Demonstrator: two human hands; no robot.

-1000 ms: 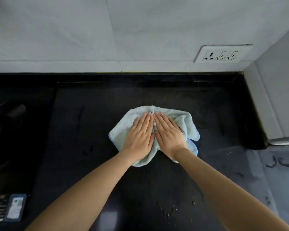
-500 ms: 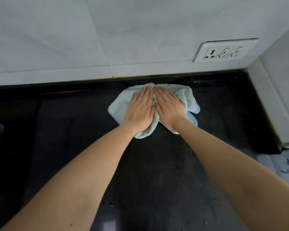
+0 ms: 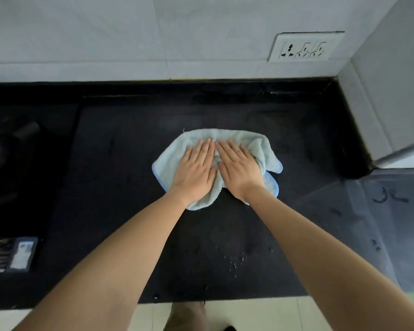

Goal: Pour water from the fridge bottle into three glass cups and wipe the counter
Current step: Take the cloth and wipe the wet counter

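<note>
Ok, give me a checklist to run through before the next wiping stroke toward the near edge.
1. Both hands flat on the cloth: ok, left hand and right hand press side by side.
2. Cloth spread out: not ok, bunched between the hands and at its right edge.
3. Droplets on the counter near the front: not ok, unwiped.
4. Path from cloth to droplets free of objects: ok.
5. Wall socket dry: cannot tell.
</note>
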